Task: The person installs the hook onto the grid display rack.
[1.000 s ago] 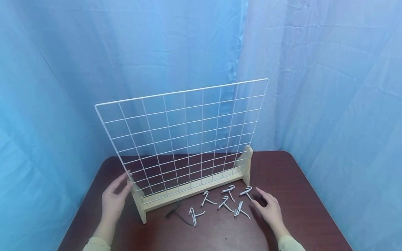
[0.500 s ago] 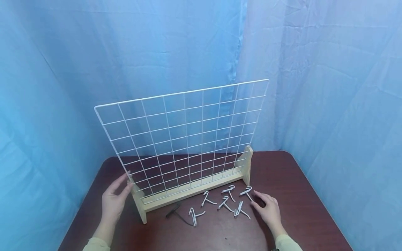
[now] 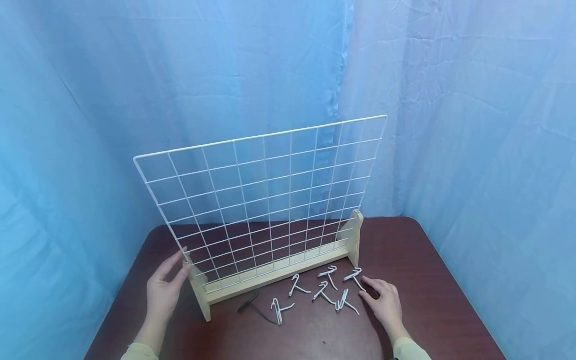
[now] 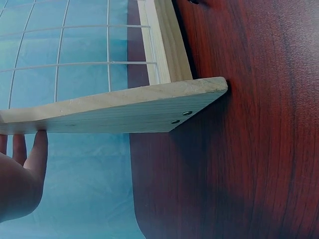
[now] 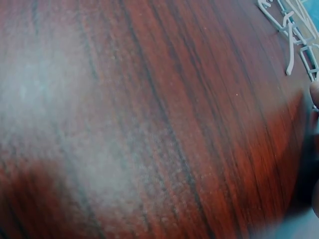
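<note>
Bench (image 3: 418, 260) is dark reddish-brown wood grain w/ rounded far corners, closed in on all sides by pale blue wrinkled fabric backdrop (image 3: 472, 125). On it stands white wire grid panel (image 3: 265, 200), upright in light wooden base w/ two end feet (image 3: 270, 275). Left hand (image 3: 164, 287) sits at the base's left foot, fingers straight & relaxed, tips touching the foot's top by the grid's lower corner; left wrist view shows the same foot's side w/ two screw heads & fingers against it. In front of the base, small white wire hooks (image 3: 321, 292) lie scattered on the bench, w/ a dark thin tool-like piece (image 3: 252, 305) just left of them. Right hand (image 3: 382, 302) lies low over the bench just right of the hooks, fingers loosely spread, gripping nothing, index tip near the rightmost hook; touching or not, can't tell. Vs. 1 s ago: right hand has crept slightly left toward the hooks; left hand, grid & hooks unchanged.
</note>
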`<action>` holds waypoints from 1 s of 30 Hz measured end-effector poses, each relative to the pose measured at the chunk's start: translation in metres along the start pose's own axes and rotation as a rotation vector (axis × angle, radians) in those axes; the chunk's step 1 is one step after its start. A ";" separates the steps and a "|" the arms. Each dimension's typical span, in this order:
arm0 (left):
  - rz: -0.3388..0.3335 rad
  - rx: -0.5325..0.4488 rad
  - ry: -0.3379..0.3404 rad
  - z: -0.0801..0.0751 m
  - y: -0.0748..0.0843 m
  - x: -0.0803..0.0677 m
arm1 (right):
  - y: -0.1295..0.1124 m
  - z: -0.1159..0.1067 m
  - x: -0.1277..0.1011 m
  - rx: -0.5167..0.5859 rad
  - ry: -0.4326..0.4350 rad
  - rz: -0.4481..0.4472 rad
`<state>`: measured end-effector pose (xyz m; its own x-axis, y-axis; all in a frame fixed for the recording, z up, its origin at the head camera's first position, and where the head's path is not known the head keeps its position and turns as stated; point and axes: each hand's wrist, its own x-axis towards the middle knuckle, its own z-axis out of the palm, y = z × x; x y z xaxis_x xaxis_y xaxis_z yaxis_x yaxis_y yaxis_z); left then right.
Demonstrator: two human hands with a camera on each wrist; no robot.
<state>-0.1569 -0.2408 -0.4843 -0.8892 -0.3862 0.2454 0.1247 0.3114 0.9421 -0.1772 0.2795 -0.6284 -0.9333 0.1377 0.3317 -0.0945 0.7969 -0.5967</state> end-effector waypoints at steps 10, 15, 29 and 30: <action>0.002 0.024 0.008 0.001 -0.002 -0.001 | -0.002 -0.001 0.002 -0.020 -0.002 0.013; -0.025 0.019 0.011 0.001 -0.001 -0.002 | -0.003 -0.002 0.001 -0.039 -0.002 0.017; -0.010 0.025 0.022 0.001 -0.001 -0.002 | -0.004 0.000 0.000 -0.041 0.052 -0.020; -0.007 0.021 0.022 0.001 -0.001 -0.002 | -0.003 0.001 0.000 -0.040 0.059 -0.022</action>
<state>-0.1556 -0.2395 -0.4862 -0.8802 -0.4074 0.2436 0.1087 0.3265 0.9389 -0.1770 0.2763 -0.6270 -0.9090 0.1535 0.3876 -0.0998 0.8226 -0.5598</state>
